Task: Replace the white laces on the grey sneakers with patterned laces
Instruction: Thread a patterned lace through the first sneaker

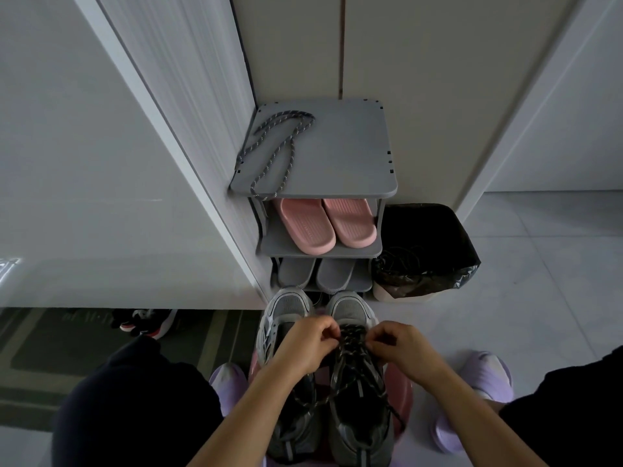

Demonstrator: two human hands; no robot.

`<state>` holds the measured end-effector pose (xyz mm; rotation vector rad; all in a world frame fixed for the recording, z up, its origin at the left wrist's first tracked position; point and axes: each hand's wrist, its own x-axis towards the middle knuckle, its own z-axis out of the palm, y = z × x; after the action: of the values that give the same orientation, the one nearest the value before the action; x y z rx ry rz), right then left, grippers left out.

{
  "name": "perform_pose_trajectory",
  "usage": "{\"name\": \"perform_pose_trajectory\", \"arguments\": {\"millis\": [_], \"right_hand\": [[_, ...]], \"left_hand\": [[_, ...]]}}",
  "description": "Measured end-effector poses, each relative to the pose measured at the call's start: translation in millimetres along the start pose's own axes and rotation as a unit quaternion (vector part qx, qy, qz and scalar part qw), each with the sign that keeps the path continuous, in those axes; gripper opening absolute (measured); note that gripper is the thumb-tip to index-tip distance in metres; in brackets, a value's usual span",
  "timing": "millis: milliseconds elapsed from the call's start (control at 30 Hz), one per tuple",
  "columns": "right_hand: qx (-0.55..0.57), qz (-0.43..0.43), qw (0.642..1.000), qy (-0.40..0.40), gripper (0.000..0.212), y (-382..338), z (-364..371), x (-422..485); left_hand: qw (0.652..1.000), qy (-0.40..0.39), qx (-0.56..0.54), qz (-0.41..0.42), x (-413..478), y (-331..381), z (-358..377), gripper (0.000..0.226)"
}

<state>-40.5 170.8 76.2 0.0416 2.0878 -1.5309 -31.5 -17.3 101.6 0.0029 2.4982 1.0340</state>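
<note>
Two grey sneakers (290, 305) stand side by side with toes toward a grey shoe rack (340, 146), on what may be a pinkish stool (399, 385), mostly hidden. The left hand (305, 342) and right hand (401, 348) each pinch the dark patterned lace (354, 340) crisscrossing the right-hand sneaker (349, 310), fingers curled near its toe-end eyelets. A second patterned lace (269, 146) lies loose on the rack's top shelf, well apart.

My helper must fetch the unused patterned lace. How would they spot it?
Find the grey shoe rack in the corner. On its top shelf, along the left edge, lies the unused lace: a speckled dark cord, looped, unlike the pink slippers below.
</note>
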Motion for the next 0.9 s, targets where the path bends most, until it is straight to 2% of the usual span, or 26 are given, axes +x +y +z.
{"name": "perform_pose_trajectory", "arguments": {"millis": [133,200,267,367,533,667,733,900], "right_hand": [[-0.112,-0.02,0.993,-0.017,0.023,-11.2,-0.3,4.4],[-0.166,-0.027,0.986,0.0,0.026,-13.0,1.4,5.7],[-0.13,-0.009,0.991,0.035,0.024,-7.3,4.2,4.2],[-0.003,0.021,0.997,0.075,0.02,0.1,8.0,-1.7],[0.059,0.016,0.997,0.041,0.01,-3.8,1.0,-6.7],[0.044,0.015,0.999,-0.006,0.003,-6.5,-1.3,-12.2],[0.021,0.016,0.999,-0.025,0.007,-9.5,-0.1,-11.9],[-0.109,-0.004,0.994,-0.018,0.019,-14.7,1.2,-7.6]], "left_hand": [[1.0,-0.003,0.026,0.013,3.8,4.1,-2.3,0.011],[1.0,-0.009,0.005,-0.006,5.5,3.5,-2.8,0.004],[0.999,-0.01,-0.04,-0.034,5.3,1.5,-3.9,0.007],[0.995,0.0,-0.08,-0.056,3.6,-2.2,-5.6,0.015],[0.996,0.004,-0.08,-0.039,-0.4,-0.5,-7.9,0.012],[0.998,-0.006,-0.069,-0.01,-6.8,1.8,-0.6,0.012],[0.999,0.004,-0.043,0.003,-8.8,2.5,2.0,0.004],[1.0,-0.009,-0.002,0.007,-6.6,8.0,0.5,0.008]]}}
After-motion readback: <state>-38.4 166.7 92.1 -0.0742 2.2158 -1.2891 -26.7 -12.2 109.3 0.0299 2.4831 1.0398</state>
